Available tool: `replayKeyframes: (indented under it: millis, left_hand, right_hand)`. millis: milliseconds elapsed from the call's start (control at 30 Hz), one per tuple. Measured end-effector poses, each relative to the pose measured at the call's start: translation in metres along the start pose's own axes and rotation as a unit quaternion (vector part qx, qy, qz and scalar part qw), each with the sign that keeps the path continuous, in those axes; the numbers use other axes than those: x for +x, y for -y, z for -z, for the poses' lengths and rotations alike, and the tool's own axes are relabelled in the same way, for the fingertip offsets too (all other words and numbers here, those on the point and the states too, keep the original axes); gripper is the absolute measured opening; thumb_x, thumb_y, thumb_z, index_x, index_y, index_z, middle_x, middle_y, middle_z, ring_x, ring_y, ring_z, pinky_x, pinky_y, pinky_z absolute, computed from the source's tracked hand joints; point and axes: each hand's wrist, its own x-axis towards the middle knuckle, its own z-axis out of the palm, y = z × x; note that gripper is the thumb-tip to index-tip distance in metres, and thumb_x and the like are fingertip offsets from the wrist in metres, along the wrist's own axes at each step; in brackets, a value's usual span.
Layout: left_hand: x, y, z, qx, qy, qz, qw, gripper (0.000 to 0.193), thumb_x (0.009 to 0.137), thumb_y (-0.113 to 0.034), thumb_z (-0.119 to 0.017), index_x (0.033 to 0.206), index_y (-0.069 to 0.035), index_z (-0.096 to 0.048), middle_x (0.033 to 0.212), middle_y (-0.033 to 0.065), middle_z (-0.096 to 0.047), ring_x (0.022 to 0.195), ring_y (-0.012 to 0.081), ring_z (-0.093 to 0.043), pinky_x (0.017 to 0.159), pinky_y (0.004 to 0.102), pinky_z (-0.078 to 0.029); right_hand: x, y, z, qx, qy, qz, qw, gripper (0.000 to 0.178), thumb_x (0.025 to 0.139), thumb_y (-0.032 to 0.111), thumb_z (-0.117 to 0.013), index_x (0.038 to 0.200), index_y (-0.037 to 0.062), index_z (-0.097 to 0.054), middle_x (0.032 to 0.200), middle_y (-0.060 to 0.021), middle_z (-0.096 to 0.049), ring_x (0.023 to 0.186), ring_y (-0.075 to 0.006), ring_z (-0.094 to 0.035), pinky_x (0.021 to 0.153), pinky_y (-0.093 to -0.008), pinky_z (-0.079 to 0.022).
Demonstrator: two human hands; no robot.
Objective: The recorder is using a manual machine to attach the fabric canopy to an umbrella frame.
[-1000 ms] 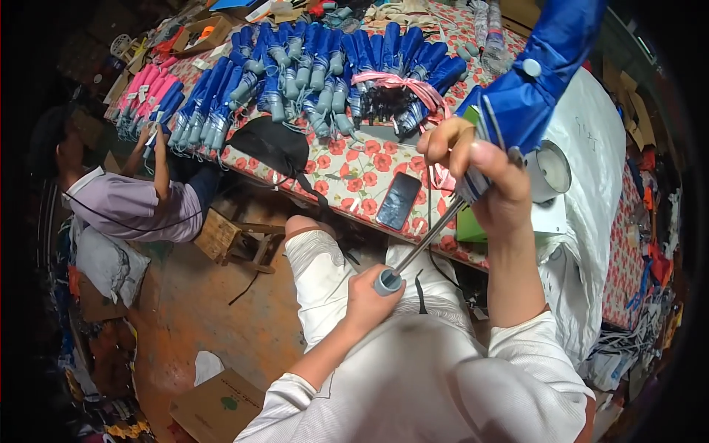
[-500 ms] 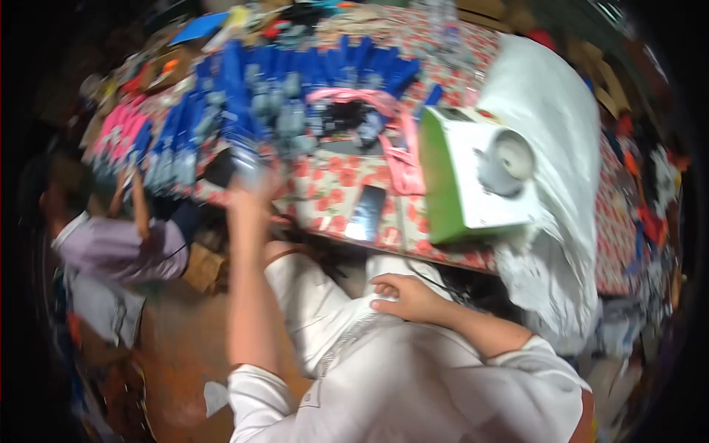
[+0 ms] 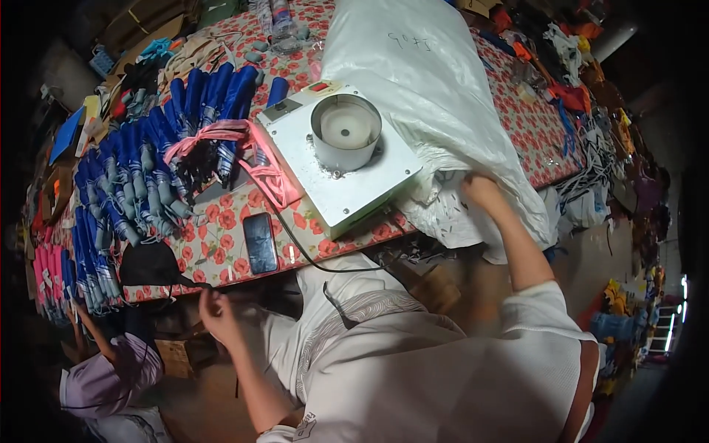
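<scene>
My right hand (image 3: 483, 192) is at the open mouth of a large white plastic sack (image 3: 421, 81), its fingers curled at the sack's lip and partly hidden by folds. Small dark bits lie on the plastic below it. Just off the table's front edge hangs my left hand (image 3: 219, 317), fingers loosely bent and apart, holding nothing I can see. Close to its fingertips ends the strap of a black cloth piece (image 3: 151, 266). Between my hands stands a white-topped box machine (image 3: 362, 184) with a round metal cup (image 3: 345, 133).
Blue folded umbrellas (image 3: 140, 170) with grey handles crowd the table's left side. A pink strap (image 3: 273, 173) and a phone (image 3: 260, 244) lie on the flowered tablecloth (image 3: 214, 251). A black cord (image 3: 295, 255) crosses the front edge. Another person (image 3: 111, 376) sits at lower left.
My view has swung right. My left hand has come back from the umbrellas to the table edge. My right hand has gone from my lap to the sack's mouth.
</scene>
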Motion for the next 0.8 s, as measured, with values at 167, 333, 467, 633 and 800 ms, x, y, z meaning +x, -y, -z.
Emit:
replayKeyframes:
  millis: [167, 333, 467, 633, 800]
  left_hand:
    - [-0.073, 0.024, -0.021, -0.026, 0.093, 0.067, 0.993, 0.034, 0.084, -0.001, -0.061, 0.119, -0.001, -0.061, 0.092, 0.0090, -0.065, 0.074, 0.0149, -0.057, 0.070, 0.0246, -0.048]
    - [-0.088, 0.017, -0.019, -0.056, 0.070, 0.098, 0.991, 0.032, 0.082, 0.001, -0.064, 0.114, -0.001, -0.064, 0.088, 0.0079, -0.066, 0.069, 0.0121, -0.055, 0.064, 0.0230, -0.048]
    - [-0.093, 0.018, -0.023, -0.020, 0.063, 0.107, 0.992, 0.031, 0.082, 0.001, -0.065, 0.113, 0.000, -0.065, 0.089, 0.0080, -0.066, 0.067, 0.0125, -0.055, 0.063, 0.0232, -0.048]
    - [-0.084, 0.009, -0.028, 0.024, 0.086, 0.100, 0.991, 0.030, 0.081, 0.000, -0.065, 0.111, 0.000, -0.065, 0.088, 0.0080, -0.067, 0.066, 0.0130, -0.055, 0.062, 0.0236, -0.048]
    - [-0.081, 0.013, -0.031, 0.027, 0.096, 0.079, 0.992, 0.030, 0.080, 0.000, -0.066, 0.110, 0.001, -0.066, 0.088, 0.0079, -0.068, 0.064, 0.0135, -0.056, 0.061, 0.0239, -0.048]
  right_hand:
    - [0.080, -0.011, -0.021, 0.049, -0.307, 0.055, 0.949, 0.061, 0.098, 0.046, -0.034, 0.143, 0.0058, -0.046, 0.144, -0.0155, -0.049, 0.132, -0.0315, -0.046, 0.112, -0.0434, -0.033]
    - [0.033, 0.000, 0.014, 0.092, -0.153, -0.023, 0.984, 0.064, 0.098, 0.049, -0.031, 0.145, 0.0078, -0.043, 0.148, -0.0153, -0.044, 0.137, -0.0315, -0.039, 0.115, -0.0435, -0.028]
    - [-0.005, 0.005, 0.032, 0.098, -0.027, -0.114, 0.988, 0.066, 0.098, 0.051, -0.028, 0.148, 0.0094, -0.040, 0.151, -0.0152, -0.041, 0.141, -0.0315, -0.034, 0.118, -0.0435, -0.024]
    - [0.060, -0.051, -0.019, 0.059, -0.128, -0.084, 0.986, 0.060, 0.096, 0.044, -0.037, 0.142, 0.0060, -0.043, 0.143, -0.0181, -0.045, 0.132, -0.0347, -0.041, 0.110, -0.0447, -0.030]
    - [0.063, -0.032, -0.109, 0.004, -0.335, -0.021, 0.942, 0.050, 0.092, 0.032, -0.053, 0.131, -0.0003, -0.051, 0.129, -0.0230, -0.055, 0.114, -0.0401, -0.054, 0.096, -0.0466, -0.043]
